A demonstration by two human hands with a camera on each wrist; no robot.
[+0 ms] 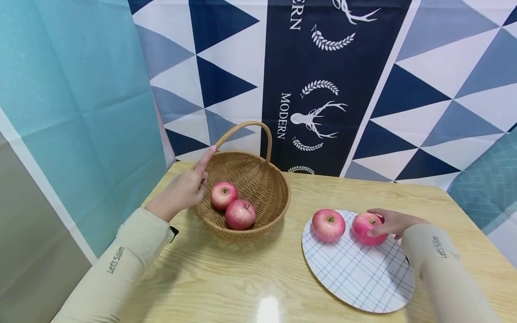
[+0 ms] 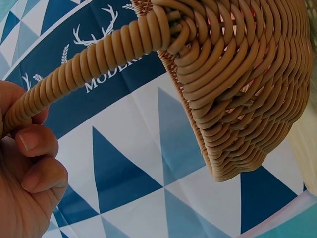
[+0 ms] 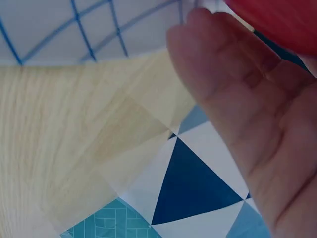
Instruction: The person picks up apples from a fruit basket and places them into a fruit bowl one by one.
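My left hand (image 1: 184,186) grips the handle (image 2: 81,69) of a brown wicker basket (image 1: 268,193), its index finger stretched along the handle. In the left wrist view the basket's woven side faces the camera. Two red apples (image 1: 240,214) lie inside the basket, touching each other. At the right, a round white plate (image 1: 363,278) with a blue grid pattern bears two more apples. My right hand (image 1: 389,223) holds the right-hand apple (image 1: 365,231), thumb on its near side and fingers round the back. The other apple (image 1: 328,225) sits just left of it.
A light wooden table (image 1: 226,282) carries the basket and the plate. Behind it hangs a cloth (image 1: 230,67) with triangles and deer heads, close to the basket's back. A turquoise cloth (image 1: 81,98) hangs along the left side.
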